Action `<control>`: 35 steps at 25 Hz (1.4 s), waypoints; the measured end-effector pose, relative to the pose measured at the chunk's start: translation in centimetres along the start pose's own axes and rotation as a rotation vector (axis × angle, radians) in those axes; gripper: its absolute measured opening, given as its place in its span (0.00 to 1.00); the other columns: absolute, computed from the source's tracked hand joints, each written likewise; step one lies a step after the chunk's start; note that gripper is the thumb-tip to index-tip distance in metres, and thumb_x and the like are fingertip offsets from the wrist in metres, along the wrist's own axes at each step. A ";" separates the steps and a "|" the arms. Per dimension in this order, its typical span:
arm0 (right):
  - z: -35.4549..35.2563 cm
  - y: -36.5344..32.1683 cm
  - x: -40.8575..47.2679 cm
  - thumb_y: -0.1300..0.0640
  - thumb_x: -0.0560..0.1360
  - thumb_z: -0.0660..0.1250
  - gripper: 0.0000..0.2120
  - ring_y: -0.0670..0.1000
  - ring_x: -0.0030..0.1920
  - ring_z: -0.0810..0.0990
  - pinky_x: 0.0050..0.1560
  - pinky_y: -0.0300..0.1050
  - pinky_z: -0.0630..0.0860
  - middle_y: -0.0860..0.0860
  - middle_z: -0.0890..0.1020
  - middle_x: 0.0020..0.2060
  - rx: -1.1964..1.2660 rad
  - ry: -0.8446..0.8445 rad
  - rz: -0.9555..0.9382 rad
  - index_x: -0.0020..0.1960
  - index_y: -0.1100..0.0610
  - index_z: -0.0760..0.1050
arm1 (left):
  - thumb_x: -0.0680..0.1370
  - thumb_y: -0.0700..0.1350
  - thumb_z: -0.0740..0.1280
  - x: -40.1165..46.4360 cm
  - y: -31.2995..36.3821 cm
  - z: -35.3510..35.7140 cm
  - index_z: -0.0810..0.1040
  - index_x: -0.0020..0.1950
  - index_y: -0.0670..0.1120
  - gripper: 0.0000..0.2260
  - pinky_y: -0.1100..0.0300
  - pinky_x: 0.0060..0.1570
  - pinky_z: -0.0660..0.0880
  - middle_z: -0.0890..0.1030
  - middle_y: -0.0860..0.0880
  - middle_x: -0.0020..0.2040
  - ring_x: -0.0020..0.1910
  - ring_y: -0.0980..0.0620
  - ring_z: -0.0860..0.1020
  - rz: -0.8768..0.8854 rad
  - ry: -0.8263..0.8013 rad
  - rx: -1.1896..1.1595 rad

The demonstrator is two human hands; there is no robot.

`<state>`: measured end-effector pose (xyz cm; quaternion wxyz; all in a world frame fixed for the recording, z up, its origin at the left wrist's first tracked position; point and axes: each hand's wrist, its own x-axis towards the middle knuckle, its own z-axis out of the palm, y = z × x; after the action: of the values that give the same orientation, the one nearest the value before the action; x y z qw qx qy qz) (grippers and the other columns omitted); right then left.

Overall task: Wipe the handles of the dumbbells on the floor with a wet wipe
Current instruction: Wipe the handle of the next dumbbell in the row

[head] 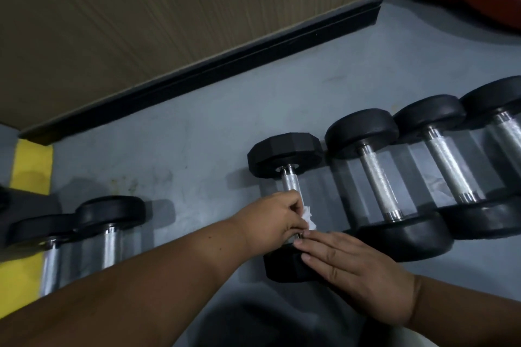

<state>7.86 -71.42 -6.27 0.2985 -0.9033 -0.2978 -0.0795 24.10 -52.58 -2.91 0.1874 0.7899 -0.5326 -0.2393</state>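
- Fingers of the left hand (277, 213) curl around the wet wipe (308, 217), pinching it onto the handle (291, 183) of the hex dumbbell (284, 153) lying on the floor (197, 135).
- Right hand (355, 265) lies flat, fingers straight, pressing the near head (284, 267) steady.
- Best to wrap the wipe fully and twist while sliding toward the far collar, since knurled metal traps grime.
- Heads look matte black rubber; the handle is bright and cross-hatched. Round-headed dumbbells (377, 175) lie alongside.
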 end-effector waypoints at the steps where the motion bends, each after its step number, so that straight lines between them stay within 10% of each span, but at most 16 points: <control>1: 0.1 0.1 0.0 0.62 0.82 0.64 0.22 0.57 0.77 0.65 0.67 0.57 0.73 0.54 0.66 0.78 -0.014 -0.005 -0.008 0.75 0.60 0.68 | 0.77 0.48 0.68 0.0 0.1 0.0 0.85 0.50 0.48 0.07 0.60 0.43 0.75 0.75 0.50 0.49 0.43 0.54 0.75 -0.010 -0.013 0.015; 12: 0.8 0.1 0.3 0.43 0.86 0.51 0.23 0.37 0.74 0.66 0.70 0.32 0.65 0.40 0.61 0.79 0.116 -0.055 0.218 0.80 0.43 0.58 | 0.74 0.44 0.70 0.9 0.9 -1.6 0.83 0.51 0.48 0.06 0.52 0.43 0.77 0.70 0.51 0.51 0.47 0.49 0.75 -0.045 -0.226 0.127; 28: 0.1 0.3 0.0 0.58 0.84 0.60 0.20 0.58 0.77 0.66 0.66 0.55 0.74 0.53 0.67 0.78 -0.039 0.007 -0.034 0.75 0.58 0.69 | 0.76 0.44 0.70 1.8 -1.3 0.0 0.85 0.49 0.44 0.07 0.77 0.50 0.65 0.74 0.54 0.47 0.46 0.62 0.72 -0.279 0.268 -0.208; 35: 0.3 0.0 0.3 0.57 0.83 0.63 0.21 0.58 0.76 0.67 0.66 0.56 0.75 0.54 0.68 0.77 -0.040 0.019 -0.029 0.76 0.58 0.69 | 0.79 0.48 0.66 -1.0 0.1 1.5 0.82 0.50 0.45 0.08 0.71 0.51 0.67 0.77 0.51 0.51 0.49 0.61 0.73 -0.166 0.123 -0.204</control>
<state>8.13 -71.07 -6.38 0.2819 -0.9039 -0.3063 -0.0982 22.82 -51.72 -3.89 0.2783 0.8213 -0.4259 -0.2581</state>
